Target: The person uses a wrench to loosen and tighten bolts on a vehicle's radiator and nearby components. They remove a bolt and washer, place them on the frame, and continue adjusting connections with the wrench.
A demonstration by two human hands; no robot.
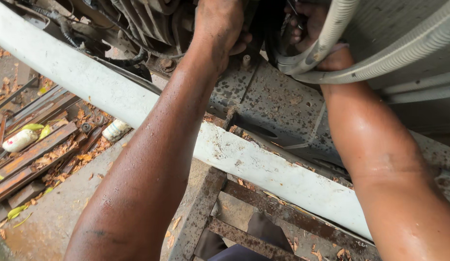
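Motor housing [152, 21], dark and ribbed, is sitting at the top behind the white frame rail [138, 104]; we are pressing our left hand [220, 24] against it, while our right hand [314, 29] is reaching behind the corrugated hoses [326, 43]; whether its fingers are closed, we cannot tell.

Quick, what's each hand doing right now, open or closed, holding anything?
Left hand: pressed on the dark ribbed metal machine part; grip cannot be told.
Right hand: behind the white corrugated plastic hoses; cannot be told.
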